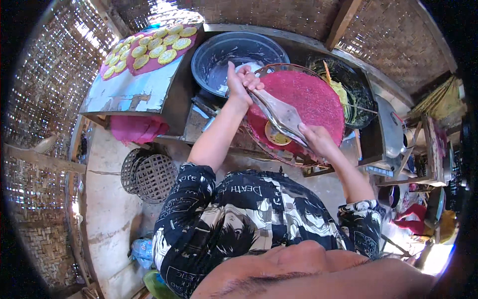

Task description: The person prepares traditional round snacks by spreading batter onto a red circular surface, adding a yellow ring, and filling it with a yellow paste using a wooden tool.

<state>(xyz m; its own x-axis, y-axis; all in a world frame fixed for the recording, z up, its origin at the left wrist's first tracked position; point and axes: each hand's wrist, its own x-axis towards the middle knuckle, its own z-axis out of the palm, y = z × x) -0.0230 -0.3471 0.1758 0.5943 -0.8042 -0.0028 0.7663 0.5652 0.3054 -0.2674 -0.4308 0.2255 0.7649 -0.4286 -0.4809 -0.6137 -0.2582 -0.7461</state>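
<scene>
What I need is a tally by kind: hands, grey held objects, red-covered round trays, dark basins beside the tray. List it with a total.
Left hand and right hand: 2
Grey held object: 1
Red-covered round tray: 1
Dark basins, one pale-smeared basin and one green-smeared basin: 2
Total: 6

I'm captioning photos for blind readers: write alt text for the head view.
A left hand and right hand hold what looks like a folded grey sheet above a round pink cloth. A dark basin stands beyond, and yellow rounds lie at upper left.
</scene>
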